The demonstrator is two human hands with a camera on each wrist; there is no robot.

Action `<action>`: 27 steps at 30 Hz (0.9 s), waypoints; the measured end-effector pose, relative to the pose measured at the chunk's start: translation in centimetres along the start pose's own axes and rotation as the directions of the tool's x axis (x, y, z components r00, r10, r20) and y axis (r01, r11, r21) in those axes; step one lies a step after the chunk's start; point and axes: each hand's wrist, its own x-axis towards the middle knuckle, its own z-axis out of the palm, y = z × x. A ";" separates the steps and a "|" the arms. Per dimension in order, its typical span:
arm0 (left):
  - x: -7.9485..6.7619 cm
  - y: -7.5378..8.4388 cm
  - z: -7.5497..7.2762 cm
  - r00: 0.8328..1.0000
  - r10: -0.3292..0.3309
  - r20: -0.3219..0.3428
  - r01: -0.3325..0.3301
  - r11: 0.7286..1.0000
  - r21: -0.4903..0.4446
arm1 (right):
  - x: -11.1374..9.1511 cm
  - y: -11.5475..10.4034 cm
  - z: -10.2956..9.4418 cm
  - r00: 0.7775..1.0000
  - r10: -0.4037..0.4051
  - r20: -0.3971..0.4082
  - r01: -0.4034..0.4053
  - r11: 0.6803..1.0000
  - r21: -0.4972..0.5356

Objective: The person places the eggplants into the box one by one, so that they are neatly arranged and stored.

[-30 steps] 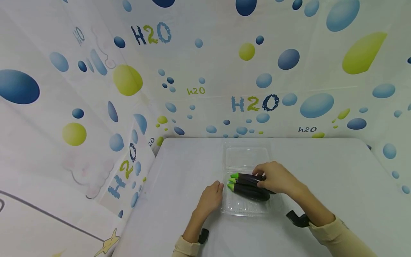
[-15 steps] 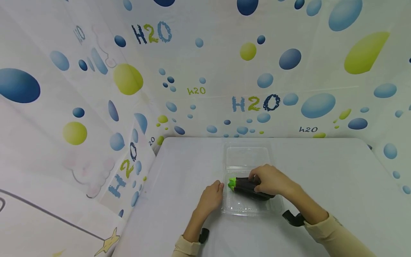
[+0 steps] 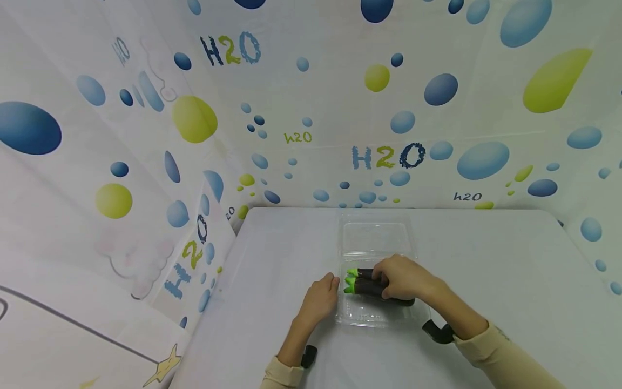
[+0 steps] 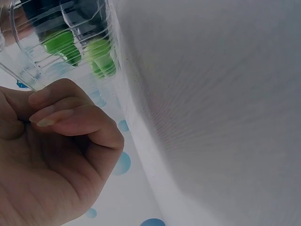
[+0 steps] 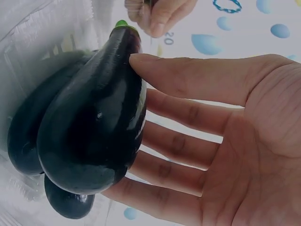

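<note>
Three dark, glossy eggplants with green stem ends lie side by side in a clear plastic clamshell container (image 3: 362, 319), stems to the left. In the right wrist view the uppermost eggplant (image 5: 96, 113) overlaps the other two. My right hand (image 3: 405, 278) grips that eggplant, thumb on one side near the stem and fingers along the other. At the container's left side, my left hand (image 3: 318, 297) pinches the rim between thumb and curled fingers, as the left wrist view shows. Through the clear wall there, green stem ends (image 4: 100, 56) show close to the fingers.
The container's open lid (image 3: 374, 237) lies flat behind its base on the white table (image 3: 495, 259). A curtain (image 3: 320, 92) printed with blue and green spots hangs along the table's back and left sides. A black strap (image 3: 439, 332) sits at the right wrist.
My right hand has moved left and slightly toward me with the eggplant, which now lies against the others; their stems have drawn together. My left hand has stayed at the container's rim.
</note>
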 end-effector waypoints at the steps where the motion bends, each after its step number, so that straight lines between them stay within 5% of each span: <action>1: 0.0 0.0 0.0 1.000 -0.002 0.002 0.002 1.000 -0.002 | 0.0 -0.1 0.0 1.000 -0.002 0.002 0.002 1.000 -0.003; 27: -0.1 0.0 -0.1 1.000 0.012 0.004 -0.012 1.000 0.004 | -0.1 -0.9 2.1 1.000 -0.010 0.014 0.012 0.994 -0.107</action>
